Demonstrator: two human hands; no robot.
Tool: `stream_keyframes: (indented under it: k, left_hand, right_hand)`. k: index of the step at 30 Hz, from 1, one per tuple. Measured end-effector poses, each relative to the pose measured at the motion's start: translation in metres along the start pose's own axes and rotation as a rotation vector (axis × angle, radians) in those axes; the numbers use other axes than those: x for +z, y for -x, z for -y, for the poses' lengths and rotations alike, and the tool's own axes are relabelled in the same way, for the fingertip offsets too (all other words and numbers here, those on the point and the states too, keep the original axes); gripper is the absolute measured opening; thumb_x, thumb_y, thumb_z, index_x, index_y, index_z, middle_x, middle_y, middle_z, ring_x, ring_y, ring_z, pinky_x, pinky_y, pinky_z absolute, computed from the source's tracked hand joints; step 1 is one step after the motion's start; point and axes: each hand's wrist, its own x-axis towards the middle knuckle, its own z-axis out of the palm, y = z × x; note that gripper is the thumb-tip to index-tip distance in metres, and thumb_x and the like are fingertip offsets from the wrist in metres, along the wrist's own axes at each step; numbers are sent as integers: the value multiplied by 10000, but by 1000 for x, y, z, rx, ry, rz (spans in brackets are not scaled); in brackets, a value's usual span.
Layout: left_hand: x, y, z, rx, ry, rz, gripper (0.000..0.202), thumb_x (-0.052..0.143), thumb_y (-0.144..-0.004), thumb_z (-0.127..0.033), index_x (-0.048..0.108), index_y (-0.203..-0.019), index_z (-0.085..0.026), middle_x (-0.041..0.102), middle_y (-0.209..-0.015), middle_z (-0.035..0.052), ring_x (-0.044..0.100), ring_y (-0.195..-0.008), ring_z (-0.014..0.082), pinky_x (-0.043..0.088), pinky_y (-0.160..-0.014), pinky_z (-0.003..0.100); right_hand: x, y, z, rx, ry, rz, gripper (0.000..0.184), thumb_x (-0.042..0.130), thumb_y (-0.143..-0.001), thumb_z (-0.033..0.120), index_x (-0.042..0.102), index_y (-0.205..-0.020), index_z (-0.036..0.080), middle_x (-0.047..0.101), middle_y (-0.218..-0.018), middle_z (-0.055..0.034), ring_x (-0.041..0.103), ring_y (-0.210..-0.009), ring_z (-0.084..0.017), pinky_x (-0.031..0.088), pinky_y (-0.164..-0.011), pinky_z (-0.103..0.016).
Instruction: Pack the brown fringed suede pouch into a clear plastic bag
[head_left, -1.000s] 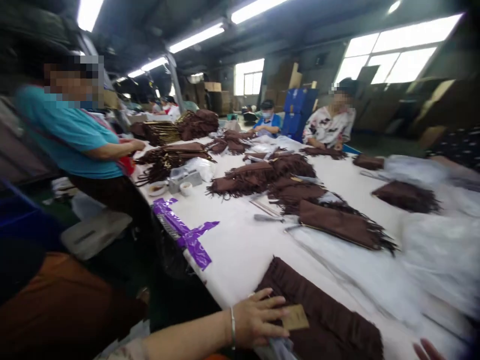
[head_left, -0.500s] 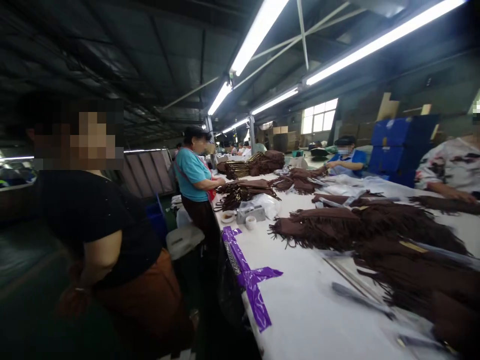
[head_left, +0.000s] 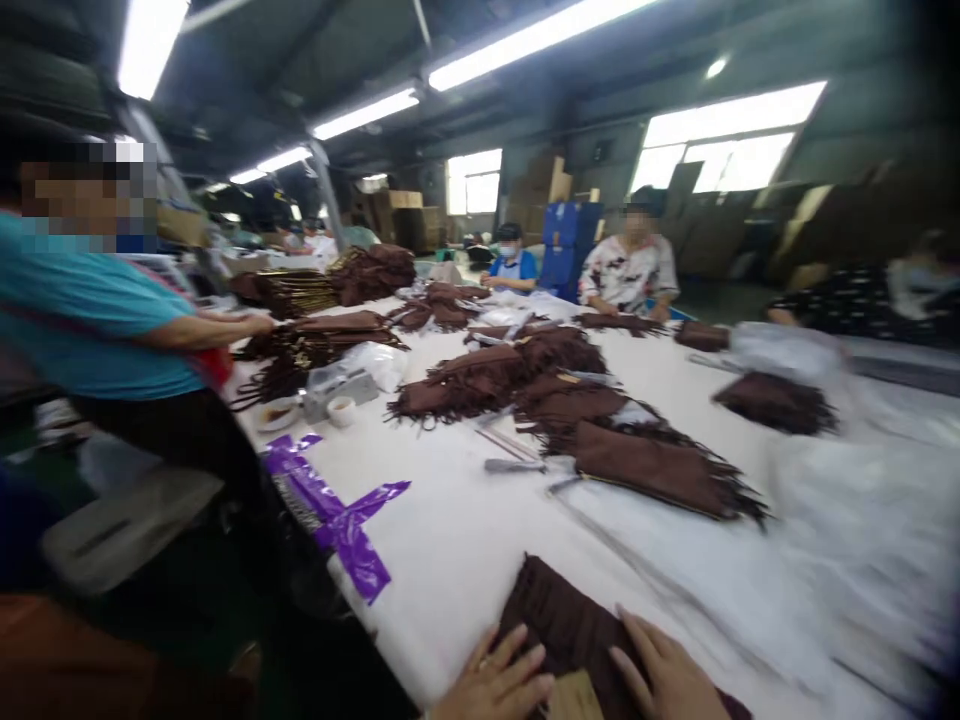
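we can read no text; the tan tag [head_left: 576, 697] on the brown fringed piece [head_left: 559, 630] looks blank

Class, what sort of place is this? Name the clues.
Probably a garment workshop: brown fringed pieces piled along a long white table, people working around it, stacked cartons behind. Both hands rest on one brown piece.

White table [head_left: 465, 540] bearing brown fringed bags [head_left: 660, 470].

fringed piece [head_left: 559, 625]: brown matt cloth | tape [head_left: 337, 510]: glossy purple plastic
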Motion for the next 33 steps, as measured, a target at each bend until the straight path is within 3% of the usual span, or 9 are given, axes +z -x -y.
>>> stream_keyframes:
  k: [4,8,10,13,17,20,26,29,33]
  left_hand:
    - [-51,-12,41,204,153,-210,577,523,-889,-335,335,-1417,-195,562,-1303,73,338,-1367,208,94,-1198,436]
    - [-81,-95,72,-79,362,-237,339,475,-903,-202,521,-1237,-241,659,-1141,35,557,-1156,145,256,-1161,414]
    - [-69,-155,81,-73,436,-232,259,460,-910,-209,587,-1135,-226,679,-1053,31,589,-1057,137,356,-1090,389]
    - [-29,-240,89,145,388,-74,327,543,-878,-321,572,-1180,-198,636,-1139,65,499,-1170,196,398,-1038,383]
    - [14,-309,92,275,178,218,151,576,-838,-215,655,-935,-130,648,-980,121,518,-1080,251,462,-908,394]
    - [25,-323,94,239,170,261,227,462,-873,-131,647,-743,-110,640,-827,127,554,-919,219,478,-817,344]
    - [26,-318,88,230,226,325,512,667,-768,-420,547,-1203,-177,593,-1197,91,503,-1133,234,436,-951,336]
    - [31,-323,82,179,219,408,250,565,-841,-310,647,-1026,-164,649,-1084,97,580,-1019,233,471,-858,335]
    - [36,-333,87,81,246,443,260,473,-888,-295,696,-963,-184,701,-959,62,630,-872,186,473,-741,265]
  right_hand:
    - [-12,-14,45,-93,335,7,643,475,-911,473,281,-1442,165,439,-1388,-75,453,-1221,-310,496,-879,-484]
    - [3,-21,64,-289,421,-99,622,435,-886,613,474,-1335,184,519,-1322,-40,498,-1157,-261,429,-871,-409]
    - [12,-19,63,-275,436,-194,605,400,-876,677,561,-1248,229,579,-1252,-10,525,-1108,-246,404,-874,-399]
    - [16,-16,56,-264,456,-238,510,369,-916,628,597,-1192,264,600,-1222,17,537,-1087,-230,395,-879,-392]
    - [17,-16,54,-253,480,-208,424,376,-951,531,578,-1212,265,587,-1240,20,531,-1099,-230,393,-891,-383]
    - [22,-14,56,-198,426,-209,559,375,-901,662,583,-1207,244,582,-1249,-4,517,-1113,-255,379,-920,-389]
    - [18,-13,58,-189,391,-155,619,407,-859,715,562,-1234,248,545,-1298,4,461,-1171,-244,343,-956,-379]
    - [13,-14,56,-197,408,-157,602,399,-865,710,566,-1223,256,553,-1287,17,469,-1167,-232,356,-941,-375]
    - [17,-13,59,-198,407,-111,594,445,-860,683,538,-1252,246,521,-1321,13,495,-1161,-226,434,-886,-359]
